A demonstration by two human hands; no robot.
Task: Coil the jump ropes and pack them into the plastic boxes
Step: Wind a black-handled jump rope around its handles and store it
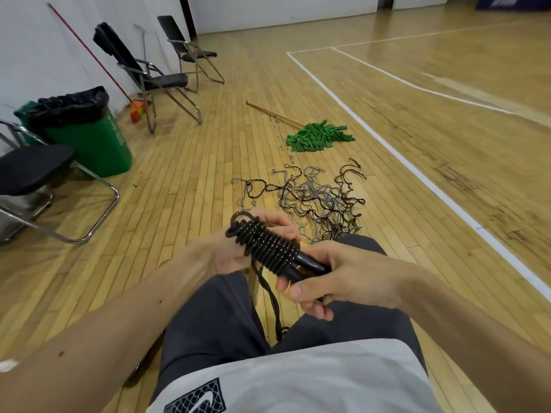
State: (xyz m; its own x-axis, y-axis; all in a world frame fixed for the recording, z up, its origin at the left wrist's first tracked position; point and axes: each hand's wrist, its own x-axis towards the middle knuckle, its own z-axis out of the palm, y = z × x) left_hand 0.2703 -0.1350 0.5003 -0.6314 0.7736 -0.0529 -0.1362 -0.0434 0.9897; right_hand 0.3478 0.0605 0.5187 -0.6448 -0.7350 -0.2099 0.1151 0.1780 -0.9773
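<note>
A person sits with a black jump rope [269,248] held over the lap, above the gap between the knees of dark shorts [214,317]. The rope is wound in tight turns round what look like 2 black handles [310,265] lying side by side. The turns cover most of them, so only their glossy lower ends show. The left hand [226,254] sits behind the upper end of the bundle with its fingers curled over the top, and the coil hides its palm. The right hand [343,275] wraps thumb and fingers round the handle ends, covering their tips. A loose end [272,302] of rope hangs from the bundle and drops between the legs, where its lowest part is lost in shadow. Beyond the knees a tangle of cords [316,201], brown and grey, lies spread on the wooden floor [193,174]. Its near edge is hidden behind the right knee, and I cannot tell what the cords are. Farther off lies a green mop [319,135]. At the left stand a green bin [89,141] lined with a black bag, 2 folding chairs [161,80] and a broom [137,110] leaning on the wall. A nearer chair [32,171] is cut off by the left edge.
</note>
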